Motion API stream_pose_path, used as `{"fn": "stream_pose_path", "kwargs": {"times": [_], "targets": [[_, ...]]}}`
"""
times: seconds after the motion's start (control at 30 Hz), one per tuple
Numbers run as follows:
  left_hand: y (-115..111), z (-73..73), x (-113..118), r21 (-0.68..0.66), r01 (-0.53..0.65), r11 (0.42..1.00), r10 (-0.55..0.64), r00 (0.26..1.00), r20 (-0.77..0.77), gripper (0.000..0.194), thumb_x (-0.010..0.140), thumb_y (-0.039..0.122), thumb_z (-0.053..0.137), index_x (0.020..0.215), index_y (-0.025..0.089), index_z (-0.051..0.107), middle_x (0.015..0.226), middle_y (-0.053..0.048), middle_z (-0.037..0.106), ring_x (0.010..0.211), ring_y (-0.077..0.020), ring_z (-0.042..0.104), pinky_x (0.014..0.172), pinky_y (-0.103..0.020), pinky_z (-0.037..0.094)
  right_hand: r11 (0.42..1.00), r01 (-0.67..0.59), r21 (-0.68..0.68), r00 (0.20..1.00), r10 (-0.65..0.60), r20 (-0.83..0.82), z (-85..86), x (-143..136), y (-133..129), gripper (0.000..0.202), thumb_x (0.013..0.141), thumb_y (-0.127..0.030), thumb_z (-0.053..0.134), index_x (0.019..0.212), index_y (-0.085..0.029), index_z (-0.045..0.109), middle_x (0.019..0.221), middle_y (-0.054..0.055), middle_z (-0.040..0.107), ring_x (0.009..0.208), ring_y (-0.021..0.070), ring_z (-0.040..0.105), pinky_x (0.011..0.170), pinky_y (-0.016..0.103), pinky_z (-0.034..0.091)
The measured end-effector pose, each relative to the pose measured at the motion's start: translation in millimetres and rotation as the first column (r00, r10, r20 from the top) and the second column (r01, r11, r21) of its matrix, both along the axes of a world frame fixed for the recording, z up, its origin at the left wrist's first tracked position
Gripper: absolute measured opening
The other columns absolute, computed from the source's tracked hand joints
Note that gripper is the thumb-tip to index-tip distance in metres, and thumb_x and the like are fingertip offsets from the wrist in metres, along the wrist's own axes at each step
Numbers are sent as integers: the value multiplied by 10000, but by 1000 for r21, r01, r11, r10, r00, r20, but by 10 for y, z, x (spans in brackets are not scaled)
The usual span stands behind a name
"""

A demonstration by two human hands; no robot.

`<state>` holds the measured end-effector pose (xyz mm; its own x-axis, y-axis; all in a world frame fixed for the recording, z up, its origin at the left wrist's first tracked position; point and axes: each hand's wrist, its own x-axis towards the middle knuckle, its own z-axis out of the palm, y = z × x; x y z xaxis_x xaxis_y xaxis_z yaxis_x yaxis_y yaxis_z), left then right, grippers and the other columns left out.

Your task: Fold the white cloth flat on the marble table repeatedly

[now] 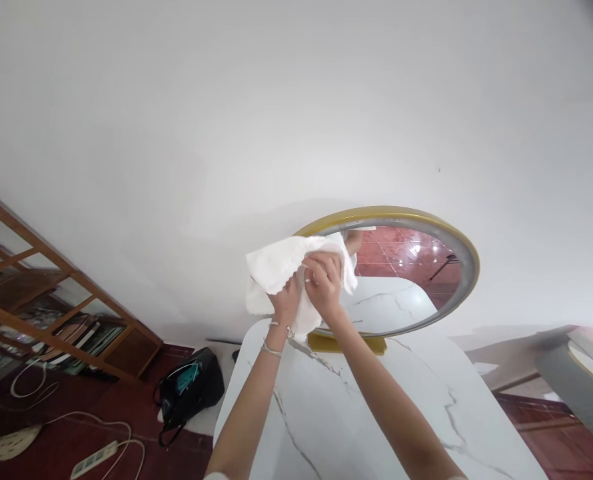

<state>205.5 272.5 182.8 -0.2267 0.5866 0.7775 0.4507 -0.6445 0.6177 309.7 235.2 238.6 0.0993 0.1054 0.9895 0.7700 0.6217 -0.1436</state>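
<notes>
A round mirror in a gold frame stands on a gold base on a white marble-patterned table. A white cloth covers the mirror's left side. My right hand has its fingers bent and pressed on the cloth at the left part of the glass. Just left of it, my left hand reaches under a fold of the cloth by the mirror's left edge. Its fingers are largely hidden by the cloth. Bracelets circle my left wrist.
A wooden shelf with books leans into view at the left. On the red floor are a black bag and a power strip with a cable. A white wall rises behind the mirror. Grey furniture stands at the right.
</notes>
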Motion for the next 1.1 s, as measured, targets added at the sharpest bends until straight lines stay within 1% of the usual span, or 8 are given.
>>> {"fn": "stream_pose_path", "kwargs": {"times": [0.1, 0.2, 0.37, 0.53, 0.67, 0.77, 0.93, 1.1], "targets": [[2, 405, 137, 22, -148, 989, 149, 988, -40, 371, 883, 467, 508, 1002, 124, 585, 1002, -149, 635, 1109, -324, 543, 995, -572, 362, 994, 107, 22, 993, -108, 57, 225, 202, 56, 257, 843, -95, 455, 962, -240, 630, 990, 45, 638, 1009, 189, 556, 884, 379, 440], [-33, 653, 234, 92, -241, 966, 253, 954, -161, 422, 891, 481, 473, 1090, 116, 547, 1054, -167, 604, 1145, -327, 494, 973, -551, 356, 974, 225, 34, 963, -227, 148, 294, 397, 64, 247, 857, -171, 472, 1015, -263, 639, 1119, 45, 630, 1132, 203, 533, 966, 395, 404], [-46, 714, 343, 194, -148, 970, 202, 933, -299, 362, 912, 433, 447, 1170, 191, 525, 1225, -145, 552, 1255, -297, 392, 1022, -534, 282, 930, 368, 14, 919, -366, 144, 204, 661, 23, 364, 870, -301, 451, 1210, -234, 561, 1381, 96, 471, 1324, 264, 383, 1076, 483, 300], [-50, 756, 570, 342, -58, 938, 184, 919, -349, 320, 851, 401, 545, 1104, 205, 547, 1278, -142, 508, 1287, -314, 352, 1047, -547, 238, 903, 430, -11, 902, -429, 59, 111, 934, -20, 324, 878, -305, 422, 1153, -197, 556, 1461, 121, 355, 1385, 305, 267, 1069, 565, 277], [-164, 952, 880, 432, 28, 902, 173, 891, -419, 136, 836, 297, 567, 947, 218, 574, 1232, -125, 506, 1284, -298, 351, 1053, -536, 220, 883, 468, -43, 883, -469, -28, 63, 1182, -70, 286, 908, -334, 373, 1085, -205, 557, 1462, 109, 337, 1397, 308, 231, 1057, 604, 270], [-282, 1147, 1120, 398, 21, 917, 163, 891, -423, 100, 849, 281, 564, 940, 251, 594, 1207, -104, 497, 1249, -276, 372, 1020, -505, 248, 862, 496, -104, 859, -505, -82, 37, 1328, -125, 357, 930, -366, 349, 1205, -199, 505, 1469, 131, 311, 1401, 315, 215, 1054, 611, 260], [-378, 1399, 1341, 344, -50, 938, 181, 915, -360, 329, 868, 381, 559, 1179, 272, 557, 1046, -88, 545, 1061, -263, 457, 937, -487, 280, 843, 518, -143, 838, -534, -111, -60, 1452, -254, 454, 959, -369, 257, 1342, -200, 434, 1489, 145, 262, 1392, 325, 215, 1050, 603, 257], [-380, 1430, 1394, 347, -12, 938, 139, 929, -344, 168, 885, 343, 547, 1012, 275, 633, 942, -59, 569, 1016, -247, 474, 945, -471, 259, 814, 499, -296, 713, -580, -394, -304, 1455, -379, 492, 892, -456, 459, 1311, -198, 447, 1276, 160, 460, 1208, 295, 410, 953, 558, 383]]}}
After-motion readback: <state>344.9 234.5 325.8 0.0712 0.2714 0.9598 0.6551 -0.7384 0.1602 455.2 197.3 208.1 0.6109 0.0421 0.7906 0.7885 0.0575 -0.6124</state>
